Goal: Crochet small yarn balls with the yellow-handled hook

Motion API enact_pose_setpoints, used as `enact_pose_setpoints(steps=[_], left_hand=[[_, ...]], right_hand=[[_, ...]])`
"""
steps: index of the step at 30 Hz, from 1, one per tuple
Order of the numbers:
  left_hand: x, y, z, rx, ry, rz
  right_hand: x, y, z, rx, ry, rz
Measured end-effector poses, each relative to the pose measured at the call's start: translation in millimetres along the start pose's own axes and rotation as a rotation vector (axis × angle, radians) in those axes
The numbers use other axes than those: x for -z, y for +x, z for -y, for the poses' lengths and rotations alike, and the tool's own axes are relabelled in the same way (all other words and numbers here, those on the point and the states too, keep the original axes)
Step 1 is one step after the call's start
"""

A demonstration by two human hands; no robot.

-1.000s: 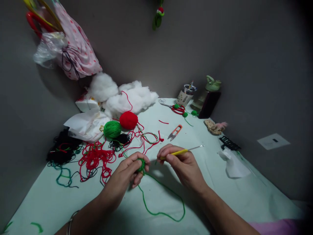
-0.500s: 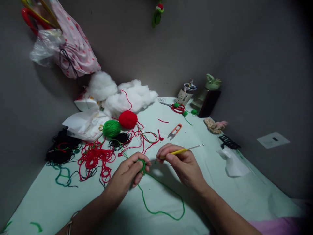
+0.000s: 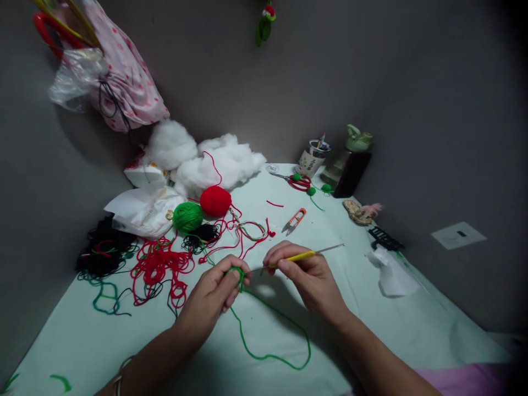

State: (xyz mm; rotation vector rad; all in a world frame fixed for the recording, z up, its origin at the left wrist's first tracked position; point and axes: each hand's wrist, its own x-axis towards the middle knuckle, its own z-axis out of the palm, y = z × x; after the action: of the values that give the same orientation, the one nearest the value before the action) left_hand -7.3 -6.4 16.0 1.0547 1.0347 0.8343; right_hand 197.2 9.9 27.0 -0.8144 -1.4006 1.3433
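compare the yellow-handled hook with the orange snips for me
The yellow-handled hook is held in the right hand, while the orange snips lie on the table. The yellow-handled hook is a single slim rod; the orange snips have two pointed blades. Both have metal-looking parts.

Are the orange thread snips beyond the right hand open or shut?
Open: the orange thread snips lie on the table beyond the right hand, their two blade tips visibly apart.
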Motion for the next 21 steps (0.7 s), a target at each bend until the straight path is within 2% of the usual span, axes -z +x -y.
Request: enact_pose_setpoints(steps=[14,17,21], left_hand=[[1.1,-1.7,1.8,-0.026,0.083,0.004],[2.0,-1.3,3.6,-0.038,0.091,0.016],[2.3,-1.5,4.8,-0.037,0.084,0.016]], right_hand=[[-3.1,0.1,6.5,0.036,-0.108,-0.005],[-6.2,-0.9,10.8,0.114,-0.203,0.008],[-9.3,-5.5,14.2,0.320,-0.429,0.074]])
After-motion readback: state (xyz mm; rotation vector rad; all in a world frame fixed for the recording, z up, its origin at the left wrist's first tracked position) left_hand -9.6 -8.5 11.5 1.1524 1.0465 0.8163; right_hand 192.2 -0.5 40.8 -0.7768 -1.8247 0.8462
